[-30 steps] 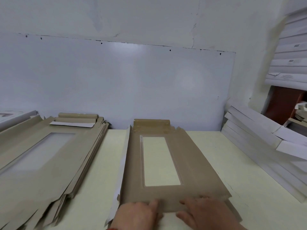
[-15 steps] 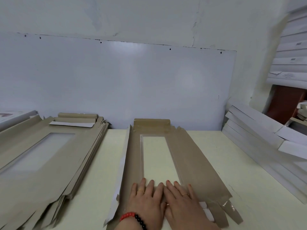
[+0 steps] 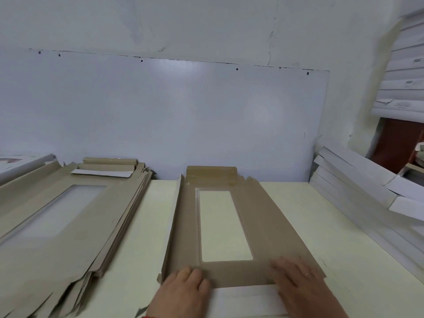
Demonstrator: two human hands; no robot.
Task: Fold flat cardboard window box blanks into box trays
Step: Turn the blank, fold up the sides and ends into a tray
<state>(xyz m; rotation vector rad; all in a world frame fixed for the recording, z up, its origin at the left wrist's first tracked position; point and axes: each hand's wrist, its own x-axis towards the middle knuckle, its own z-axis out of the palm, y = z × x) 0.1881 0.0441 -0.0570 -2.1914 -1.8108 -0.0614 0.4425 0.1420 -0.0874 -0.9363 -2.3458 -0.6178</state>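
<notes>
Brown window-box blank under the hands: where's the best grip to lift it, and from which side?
Probably the long left edge of the brown cardboard window-box blank, coming in from the left. That side flap already tilts up off the cream table, so fingers can slip beneath it. The rest lies flat, and the left hand and right hand press the near end.

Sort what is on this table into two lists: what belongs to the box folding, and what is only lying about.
In the job:
- window box blank, flat on the table
- left hand and right hand, pressing its near end
- stack of unfolded blanks, at the left

Lying about:
- white flat packs, leaning at the right
- white board against the wall
</notes>
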